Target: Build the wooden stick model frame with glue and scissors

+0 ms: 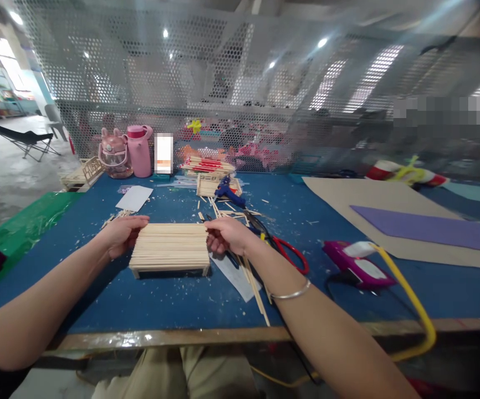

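A small platform [171, 246] made of pale round wooden sticks laid side by side, with short legs at its front corners, stands on the blue table in front of me. My left hand [126, 235] grips its far left edge, with the fingers bent and partly hidden. At the far right corner, my right hand [228, 234] pinches the edge between thumb and curled fingers. Beside my right hand lie loose wooden sticks [254, 288], a white paper [235, 274] and red-handled scissors [292, 255]. A blue glue gun [229, 193] rests farther back.
Pink bottles [139, 152] stand at the back left, before a perforated metal screen [240, 83]. To the right are a purple power strip [360, 265] with a yellow cable [410, 299], and beige card [331, 205] under a purple sheet [427, 230]. Wood scraps litter the blue table [107, 310].
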Action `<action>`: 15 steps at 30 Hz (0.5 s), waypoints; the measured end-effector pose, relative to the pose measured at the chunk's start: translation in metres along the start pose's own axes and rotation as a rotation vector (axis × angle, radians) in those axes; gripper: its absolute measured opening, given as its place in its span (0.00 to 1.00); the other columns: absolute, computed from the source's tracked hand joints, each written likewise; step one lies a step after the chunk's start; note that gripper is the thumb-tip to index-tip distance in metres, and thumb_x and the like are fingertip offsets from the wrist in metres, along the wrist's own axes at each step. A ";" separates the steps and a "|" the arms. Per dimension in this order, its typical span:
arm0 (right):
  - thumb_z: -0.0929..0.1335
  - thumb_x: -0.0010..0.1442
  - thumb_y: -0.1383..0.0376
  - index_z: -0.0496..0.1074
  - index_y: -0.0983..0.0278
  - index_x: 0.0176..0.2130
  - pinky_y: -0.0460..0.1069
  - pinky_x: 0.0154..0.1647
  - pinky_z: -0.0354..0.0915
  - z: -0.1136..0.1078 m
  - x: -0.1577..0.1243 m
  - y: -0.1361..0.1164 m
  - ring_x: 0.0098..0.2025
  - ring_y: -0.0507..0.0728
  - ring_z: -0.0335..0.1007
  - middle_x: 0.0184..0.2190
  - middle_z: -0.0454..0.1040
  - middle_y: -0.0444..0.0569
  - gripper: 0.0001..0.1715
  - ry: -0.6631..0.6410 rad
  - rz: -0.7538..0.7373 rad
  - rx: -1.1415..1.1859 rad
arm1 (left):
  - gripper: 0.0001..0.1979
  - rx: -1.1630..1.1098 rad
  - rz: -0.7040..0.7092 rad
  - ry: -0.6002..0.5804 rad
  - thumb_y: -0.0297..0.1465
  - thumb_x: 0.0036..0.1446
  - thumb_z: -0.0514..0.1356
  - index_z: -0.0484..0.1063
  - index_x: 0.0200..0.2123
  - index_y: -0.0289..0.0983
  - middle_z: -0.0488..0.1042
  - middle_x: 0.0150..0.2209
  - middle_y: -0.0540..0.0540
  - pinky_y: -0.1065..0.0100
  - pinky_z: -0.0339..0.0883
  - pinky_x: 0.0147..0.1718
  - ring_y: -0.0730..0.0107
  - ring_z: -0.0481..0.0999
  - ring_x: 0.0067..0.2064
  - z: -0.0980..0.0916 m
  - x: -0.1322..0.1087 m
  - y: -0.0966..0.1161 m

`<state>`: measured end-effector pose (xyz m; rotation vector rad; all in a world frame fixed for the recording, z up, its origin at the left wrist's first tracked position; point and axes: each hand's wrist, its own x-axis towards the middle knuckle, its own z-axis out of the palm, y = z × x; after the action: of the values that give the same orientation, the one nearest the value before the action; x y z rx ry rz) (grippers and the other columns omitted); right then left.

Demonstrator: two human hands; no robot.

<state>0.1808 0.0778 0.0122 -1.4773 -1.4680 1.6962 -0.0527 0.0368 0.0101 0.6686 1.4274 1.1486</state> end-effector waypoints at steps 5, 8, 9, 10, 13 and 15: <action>0.62 0.55 0.69 0.62 0.66 0.20 0.39 0.08 0.52 -0.001 0.000 0.000 0.10 0.45 0.57 0.11 0.65 0.41 0.13 0.034 -0.074 -0.012 | 0.13 0.328 0.149 -0.020 0.34 0.39 0.64 0.72 0.31 0.36 0.71 0.19 0.51 0.73 0.63 0.19 0.72 0.70 0.20 -0.008 0.000 0.003; 0.62 0.53 0.69 0.61 0.65 0.20 0.40 0.09 0.52 0.000 0.000 0.001 0.10 0.46 0.57 0.11 0.64 0.39 0.11 0.079 -0.144 -0.054 | 0.15 0.713 0.399 0.064 0.39 0.41 0.62 0.73 0.32 0.37 0.73 0.23 0.49 0.70 0.63 0.23 0.68 0.71 0.24 -0.013 -0.001 0.007; 0.62 0.52 0.69 0.62 0.65 0.20 0.41 0.09 0.52 0.001 0.000 0.001 0.10 0.46 0.57 0.11 0.64 0.39 0.11 0.091 -0.161 -0.072 | 0.16 0.841 0.493 0.101 0.39 0.43 0.61 0.74 0.35 0.37 0.74 0.26 0.47 0.68 0.64 0.26 0.65 0.73 0.27 -0.013 -0.002 0.009; 0.62 0.52 0.69 0.62 0.64 0.20 0.41 0.10 0.52 0.002 0.000 0.001 0.10 0.47 0.57 0.11 0.64 0.39 0.11 0.101 -0.176 -0.089 | 0.16 0.954 0.582 0.134 0.38 0.44 0.60 0.74 0.37 0.37 0.76 0.31 0.44 0.66 0.65 0.29 0.62 0.74 0.31 -0.011 -0.003 0.011; 0.61 0.51 0.68 0.61 0.64 0.19 0.42 0.12 0.49 0.002 0.000 0.000 0.10 0.47 0.54 0.10 0.61 0.37 0.11 0.134 -0.225 -0.131 | 0.17 1.157 0.811 0.134 0.33 0.49 0.55 0.73 0.42 0.38 0.74 0.44 0.41 0.62 0.65 0.39 0.57 0.73 0.42 0.001 -0.012 0.017; 0.61 0.51 0.68 0.61 0.64 0.18 0.43 0.15 0.48 0.000 0.000 -0.001 0.12 0.46 0.51 0.10 0.58 0.36 0.12 0.190 -0.303 -0.176 | 0.16 1.196 0.958 0.070 0.31 0.51 0.53 0.73 0.42 0.37 0.74 0.45 0.42 0.60 0.63 0.45 0.58 0.72 0.45 0.016 -0.020 0.019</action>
<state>0.1805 0.0778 0.0129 -1.3761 -1.6710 1.2416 -0.0374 0.0298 0.0374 2.3423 1.8456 0.8541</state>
